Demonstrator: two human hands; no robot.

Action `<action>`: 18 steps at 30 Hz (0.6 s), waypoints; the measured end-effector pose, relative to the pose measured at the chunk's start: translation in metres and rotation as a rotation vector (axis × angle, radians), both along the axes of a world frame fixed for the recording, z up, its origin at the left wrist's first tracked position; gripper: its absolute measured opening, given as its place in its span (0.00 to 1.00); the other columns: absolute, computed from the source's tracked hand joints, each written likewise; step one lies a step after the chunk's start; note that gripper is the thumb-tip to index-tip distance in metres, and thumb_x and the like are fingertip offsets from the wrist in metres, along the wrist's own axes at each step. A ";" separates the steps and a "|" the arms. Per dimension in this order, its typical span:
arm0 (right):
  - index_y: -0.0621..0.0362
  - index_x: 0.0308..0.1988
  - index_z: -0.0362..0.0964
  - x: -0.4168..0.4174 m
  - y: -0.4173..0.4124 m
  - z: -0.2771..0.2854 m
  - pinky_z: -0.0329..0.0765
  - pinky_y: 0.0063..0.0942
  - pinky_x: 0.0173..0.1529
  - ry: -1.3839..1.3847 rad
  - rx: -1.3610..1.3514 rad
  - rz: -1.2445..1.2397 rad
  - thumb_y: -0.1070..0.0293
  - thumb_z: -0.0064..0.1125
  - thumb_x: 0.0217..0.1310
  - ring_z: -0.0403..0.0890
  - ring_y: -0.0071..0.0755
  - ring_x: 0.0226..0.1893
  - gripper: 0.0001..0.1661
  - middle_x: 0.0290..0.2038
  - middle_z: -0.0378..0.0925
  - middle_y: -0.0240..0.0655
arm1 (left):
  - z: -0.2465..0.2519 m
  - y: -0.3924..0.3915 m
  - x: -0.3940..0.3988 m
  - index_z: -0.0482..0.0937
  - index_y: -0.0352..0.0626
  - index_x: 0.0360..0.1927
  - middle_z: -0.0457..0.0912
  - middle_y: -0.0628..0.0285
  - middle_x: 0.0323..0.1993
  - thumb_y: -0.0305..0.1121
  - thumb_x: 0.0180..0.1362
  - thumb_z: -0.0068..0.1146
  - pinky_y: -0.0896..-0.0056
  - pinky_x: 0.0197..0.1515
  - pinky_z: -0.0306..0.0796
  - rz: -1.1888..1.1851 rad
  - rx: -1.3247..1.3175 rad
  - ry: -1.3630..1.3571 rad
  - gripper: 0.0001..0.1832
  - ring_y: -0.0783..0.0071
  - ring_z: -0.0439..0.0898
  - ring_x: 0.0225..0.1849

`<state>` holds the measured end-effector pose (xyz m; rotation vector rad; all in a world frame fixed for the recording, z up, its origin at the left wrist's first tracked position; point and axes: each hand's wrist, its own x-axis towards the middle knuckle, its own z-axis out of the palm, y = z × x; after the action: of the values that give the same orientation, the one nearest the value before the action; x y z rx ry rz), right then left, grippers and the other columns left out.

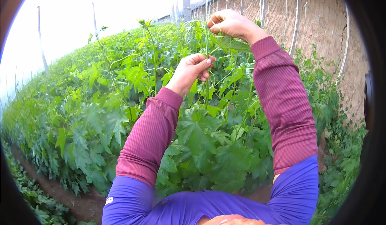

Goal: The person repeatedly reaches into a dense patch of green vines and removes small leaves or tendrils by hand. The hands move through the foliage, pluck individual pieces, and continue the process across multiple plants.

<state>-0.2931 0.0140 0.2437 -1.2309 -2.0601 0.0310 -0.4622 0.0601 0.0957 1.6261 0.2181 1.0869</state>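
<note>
My left hand (196,66) pinches the green stem of a climbing vine (207,89) between thumb and fingers, just below a leaf joint. Higher and to the right, my right hand (227,24) has its thumb and fingertips close together beside the bent top of this vine; whether a tendril or string lies between them is too small to tell. A broad green leaf (232,44) hangs under my right hand. Thin curly tendrils surround both hands. Large lobed leaves (196,131) grow below my forearms.
Dense rows of vines (90,95) spread to the left, some with tall upright shoots (154,59). An earthen wall (319,28) with curved poles (297,19) stands at the right. A post (186,1) rises behind the plants. A bare soil path (84,205) runs at the lower left.
</note>
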 end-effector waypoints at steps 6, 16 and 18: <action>0.59 0.29 0.74 0.001 0.004 0.003 0.68 0.23 0.25 0.153 0.225 -0.039 0.62 0.57 0.53 0.72 0.20 0.22 0.11 0.22 0.74 0.28 | 0.005 0.006 -0.008 0.79 0.40 0.46 0.81 0.68 0.35 0.34 0.66 0.52 0.87 0.26 0.68 -0.010 0.016 0.061 0.11 0.90 0.73 0.23; 0.58 0.54 0.71 0.023 -0.003 -0.155 0.77 0.30 0.48 0.027 -0.119 0.204 0.68 0.65 0.53 0.80 0.33 0.40 0.27 0.40 0.78 0.38 | 0.000 0.023 -0.001 0.77 0.39 0.50 0.80 0.68 0.37 0.34 0.66 0.51 0.86 0.28 0.69 -0.105 -0.065 0.005 0.13 0.87 0.73 0.25; 0.61 0.50 0.73 0.017 0.005 -0.177 0.77 0.29 0.48 0.007 -0.037 0.151 0.72 0.63 0.54 0.80 0.33 0.39 0.22 0.37 0.78 0.38 | 0.001 0.020 -0.002 0.77 0.38 0.50 0.80 0.68 0.38 0.35 0.66 0.52 0.86 0.28 0.68 -0.093 -0.068 -0.001 0.14 0.88 0.72 0.25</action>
<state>-0.2761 0.0194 0.0667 -1.0933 -2.1506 0.1438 -0.4641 0.0797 0.0965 1.5597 0.1753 0.9996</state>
